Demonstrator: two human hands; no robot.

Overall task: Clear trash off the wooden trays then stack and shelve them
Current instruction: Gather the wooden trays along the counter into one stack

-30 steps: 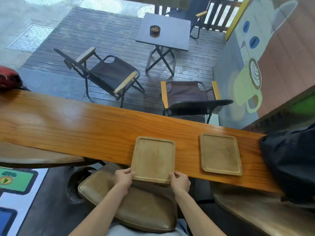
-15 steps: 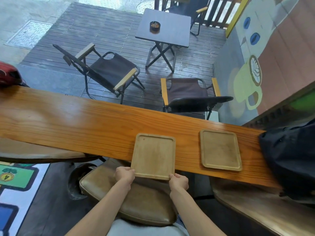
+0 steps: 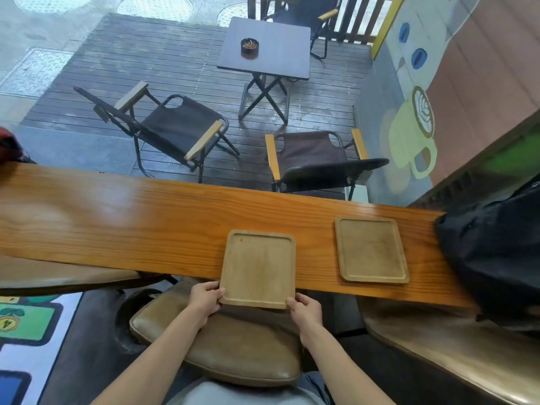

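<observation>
**Q:** Which step of the task does the figure show?

**A:** The stacking step, at its start. Both trays are bare; no trash is visible on either. The person's left hand [image 3: 206, 298] and right hand [image 3: 304, 309] close on the two near corners of the near tray [image 3: 258, 268], fingers curled round the rim. The tray overhangs the near edge of the wooden counter [image 3: 131, 226], its far part lying on the board.

**Q:** Where is the other tray?

**A:** The second tray [image 3: 371, 249] lies flat toward the right end of the counter, apart from the first and near a black bag [image 3: 496, 252] at that end. Nothing touches it.

**Q:** What does the next move call for?

**A:** Probably a lift of the held tray clear of the board, a carry to the right, and a level descent onto the second tray so that the rims align. Alternatively one hand releases and brings the second tray across. Either way the held tray must be kept flat, since much of it hangs over a padded stool [image 3: 222, 352] below the edge.

**Q:** And the shelf?

**A:** None is in view; shelving is not yet begun
</observation>
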